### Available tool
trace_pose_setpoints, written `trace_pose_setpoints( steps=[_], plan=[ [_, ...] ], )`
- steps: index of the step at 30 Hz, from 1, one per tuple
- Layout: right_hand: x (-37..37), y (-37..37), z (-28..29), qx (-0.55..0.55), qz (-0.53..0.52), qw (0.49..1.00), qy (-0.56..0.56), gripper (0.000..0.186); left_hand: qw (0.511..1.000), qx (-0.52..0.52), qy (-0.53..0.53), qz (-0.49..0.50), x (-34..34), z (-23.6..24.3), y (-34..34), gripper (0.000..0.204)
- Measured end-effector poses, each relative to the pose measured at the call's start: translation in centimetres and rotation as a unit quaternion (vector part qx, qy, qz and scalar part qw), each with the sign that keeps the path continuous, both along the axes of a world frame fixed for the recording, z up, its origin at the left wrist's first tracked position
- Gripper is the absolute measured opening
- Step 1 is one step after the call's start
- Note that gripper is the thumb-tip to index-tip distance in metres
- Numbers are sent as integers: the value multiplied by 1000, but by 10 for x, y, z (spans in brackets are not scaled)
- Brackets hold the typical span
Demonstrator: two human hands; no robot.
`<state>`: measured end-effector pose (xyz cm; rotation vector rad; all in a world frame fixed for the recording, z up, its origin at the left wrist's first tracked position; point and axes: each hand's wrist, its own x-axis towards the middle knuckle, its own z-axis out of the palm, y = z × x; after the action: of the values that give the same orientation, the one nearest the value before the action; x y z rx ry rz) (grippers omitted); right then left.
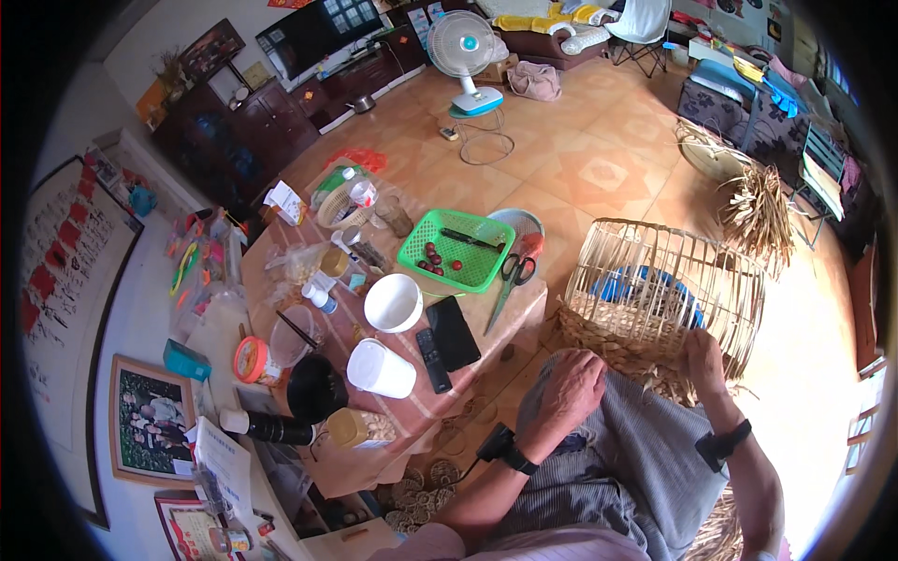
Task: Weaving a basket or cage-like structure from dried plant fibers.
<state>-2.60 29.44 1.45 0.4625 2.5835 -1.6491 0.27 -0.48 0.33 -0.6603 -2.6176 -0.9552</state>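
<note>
A half-woven basket (655,280) lies on its side beyond my knees. Its upright bamboo ribs are bare on the far part, and braided straw-coloured strips (613,332) cover the near part. Something blue (645,285) shows through the ribs. My right hand (703,363) is at the basket's near right edge, fingers closed against the woven strips; what they pinch is too small to make out. Over the grey cloth (636,439) on my lap rests my left hand (572,391), its fingers curled in, with anything inside them hidden. Both wrists wear black straps.
On the left stands a table (510,323) with scissors (512,285), a green plastic basket (458,251), a white bowl (393,303), a white canister (382,367), a remote (433,360) and jars. Bundled dry strips (753,210) lie on the floor at right. A fan (463,56) stands farther off.
</note>
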Motion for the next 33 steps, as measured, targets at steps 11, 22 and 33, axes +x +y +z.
trace_pose_setpoints(
  steps=[11,22,33],
  plan=[
    [18,-2,-27,185,79,966,160,13,1000,3,-13,2,1,0,-7,9],
    [87,0,19,-419,-6,906,52,32,986,155,-1,-57,17,44,30,30],
    [125,45,28,353,121,906,198,30,982,121,23,-142,6,39,96,35]
  ],
)
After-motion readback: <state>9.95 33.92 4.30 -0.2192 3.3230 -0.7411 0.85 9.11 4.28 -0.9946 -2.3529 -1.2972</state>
